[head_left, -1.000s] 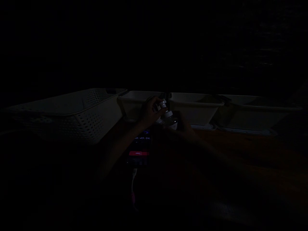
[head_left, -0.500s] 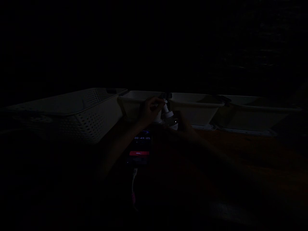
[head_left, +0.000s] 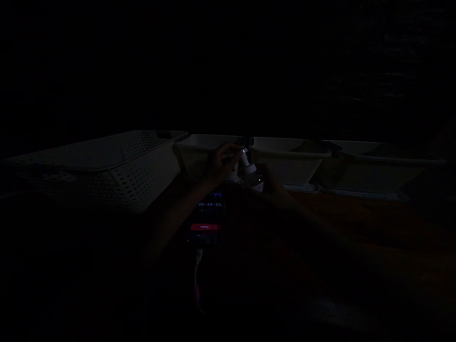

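The view is very dark. A pump bottle (head_left: 253, 179) with a white collar and pump top (head_left: 248, 165) is held tilted a little to the left, near the middle of the view. My right hand (head_left: 272, 187) is wrapped round the bottle's body from the right; its fingers are mostly lost in shadow. At the top, my left hand (head_left: 221, 164) pinches the pump's head between thumb and fingers. Below my left wrist lies a phone (head_left: 206, 216) with a lit timer screen and a red bar.
A large perforated basket (head_left: 133, 187) stands on the left. Behind my hands is a row of pale bins: one at left (head_left: 192, 154), one in the middle (head_left: 288, 164), another at right (head_left: 366, 173). A cable (head_left: 195, 273) runs from the phone toward me across the dark brown tabletop (head_left: 342, 223).
Both hands stay on the pump bottle in nearly the same place. The left fingers have shifted slightly at the pump's head, and the view has moved a touch.
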The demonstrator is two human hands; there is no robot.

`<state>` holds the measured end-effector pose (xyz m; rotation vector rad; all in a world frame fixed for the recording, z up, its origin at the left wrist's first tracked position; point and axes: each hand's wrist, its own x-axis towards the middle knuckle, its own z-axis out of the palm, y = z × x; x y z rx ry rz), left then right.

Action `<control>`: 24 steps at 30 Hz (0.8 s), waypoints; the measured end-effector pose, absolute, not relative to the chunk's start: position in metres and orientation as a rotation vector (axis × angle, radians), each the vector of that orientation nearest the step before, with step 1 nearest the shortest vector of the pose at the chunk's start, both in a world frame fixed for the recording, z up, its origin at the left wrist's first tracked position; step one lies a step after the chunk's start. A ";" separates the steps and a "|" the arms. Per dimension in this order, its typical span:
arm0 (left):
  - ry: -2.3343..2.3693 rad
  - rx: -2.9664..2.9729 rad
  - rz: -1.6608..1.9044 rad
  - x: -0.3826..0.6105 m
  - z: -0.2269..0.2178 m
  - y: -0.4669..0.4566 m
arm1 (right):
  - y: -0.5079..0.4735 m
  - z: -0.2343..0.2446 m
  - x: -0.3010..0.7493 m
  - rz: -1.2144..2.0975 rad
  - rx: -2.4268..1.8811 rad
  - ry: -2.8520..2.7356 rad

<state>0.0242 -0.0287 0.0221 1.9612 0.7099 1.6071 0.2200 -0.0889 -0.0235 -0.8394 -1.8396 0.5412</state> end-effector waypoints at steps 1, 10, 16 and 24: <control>0.701 1.958 1.601 0.024 0.023 -0.029 | -0.088 -0.024 0.220 0.524 -0.831 -1.842; 0.674 1.953 1.546 0.023 0.025 -0.031 | -0.082 -0.029 0.222 0.537 -0.830 -1.841; 0.648 1.942 1.547 0.024 0.024 -0.030 | -0.084 -0.025 0.221 0.502 -0.824 -1.858; 0.628 1.902 1.522 0.024 0.024 -0.030 | -0.086 -0.023 0.220 0.520 -0.846 -1.847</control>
